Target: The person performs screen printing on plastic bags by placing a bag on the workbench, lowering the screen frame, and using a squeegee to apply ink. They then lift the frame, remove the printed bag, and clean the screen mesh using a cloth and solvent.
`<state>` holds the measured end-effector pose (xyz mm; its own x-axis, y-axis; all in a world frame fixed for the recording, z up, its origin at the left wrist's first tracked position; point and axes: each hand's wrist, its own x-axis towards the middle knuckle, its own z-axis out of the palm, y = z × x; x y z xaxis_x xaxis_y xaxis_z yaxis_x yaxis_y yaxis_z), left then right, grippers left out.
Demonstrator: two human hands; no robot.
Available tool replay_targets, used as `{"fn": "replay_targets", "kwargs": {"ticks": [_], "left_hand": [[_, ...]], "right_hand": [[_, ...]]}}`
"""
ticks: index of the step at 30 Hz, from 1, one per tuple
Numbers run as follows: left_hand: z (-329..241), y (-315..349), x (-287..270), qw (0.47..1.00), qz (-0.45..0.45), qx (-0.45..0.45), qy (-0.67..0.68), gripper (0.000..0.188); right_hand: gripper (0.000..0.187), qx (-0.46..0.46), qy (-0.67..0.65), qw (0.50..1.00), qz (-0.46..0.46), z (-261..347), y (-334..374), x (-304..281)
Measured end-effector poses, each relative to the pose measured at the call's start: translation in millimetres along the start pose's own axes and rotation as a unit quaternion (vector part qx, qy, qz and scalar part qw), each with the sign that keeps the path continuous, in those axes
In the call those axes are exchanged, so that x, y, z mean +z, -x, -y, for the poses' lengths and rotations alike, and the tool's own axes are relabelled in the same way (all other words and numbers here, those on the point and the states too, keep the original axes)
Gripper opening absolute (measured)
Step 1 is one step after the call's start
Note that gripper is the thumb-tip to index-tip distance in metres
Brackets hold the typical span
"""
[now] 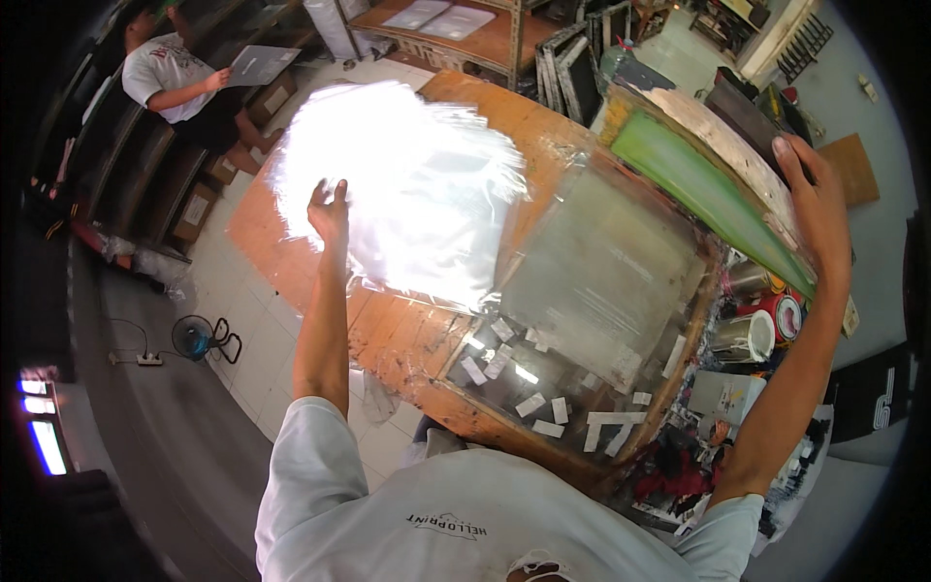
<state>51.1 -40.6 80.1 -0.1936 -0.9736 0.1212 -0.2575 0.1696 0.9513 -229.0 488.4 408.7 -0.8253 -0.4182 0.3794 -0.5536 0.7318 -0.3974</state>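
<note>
My left hand (330,211) is at the left side of a bright, glare-washed pile of clear plastic sheets or bags (451,218) on the wooden table. Its thumb and forefinger are spread apart; whether they touch the plastic is hard to tell in the glare. My right hand (817,184) is closed on the outer edge of a raised screen printing frame (766,184) with green mesh (689,179), which stands tilted at the table's right. Between pile and frame, a clear sheet (601,272) lies flat over the glass-like printing surface, with faint white print on it.
Several short white tape strips (548,429) dot the near part of the table (407,339). Paint cans (742,338) and stained rags (679,475) crowd its right. A person (184,82) holds a flat sheet by shelves at far left. A fan (194,338) stands on the floor.
</note>
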Motion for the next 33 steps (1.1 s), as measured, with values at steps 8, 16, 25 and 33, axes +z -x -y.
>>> {"fn": "replay_targets", "kwargs": {"ticks": [8,16,25,33], "left_hand": [[36.2,214.2,76.1,0.775,0.225,0.445,-0.389,0.073],[-10.4,417.5,189.3,0.702,0.482,0.470,-0.233,0.064],[-42.7,433.7,209.8,0.619,0.601,0.485,-0.142,0.065],[-37.6,448.2,146.2,0.699,0.503,0.403,-0.311,0.069]], "right_hand": [[0.068,-0.007,0.033,0.999,0.022,-13.0,-4.9,-0.9],[0.050,0.071,0.104,0.984,0.123,44.0,6.9,-18.8],[0.041,-0.065,0.144,0.979,0.130,25.9,7.4,-37.4],[0.038,-0.074,0.028,0.993,0.093,13.7,19.4,-35.6]]}}
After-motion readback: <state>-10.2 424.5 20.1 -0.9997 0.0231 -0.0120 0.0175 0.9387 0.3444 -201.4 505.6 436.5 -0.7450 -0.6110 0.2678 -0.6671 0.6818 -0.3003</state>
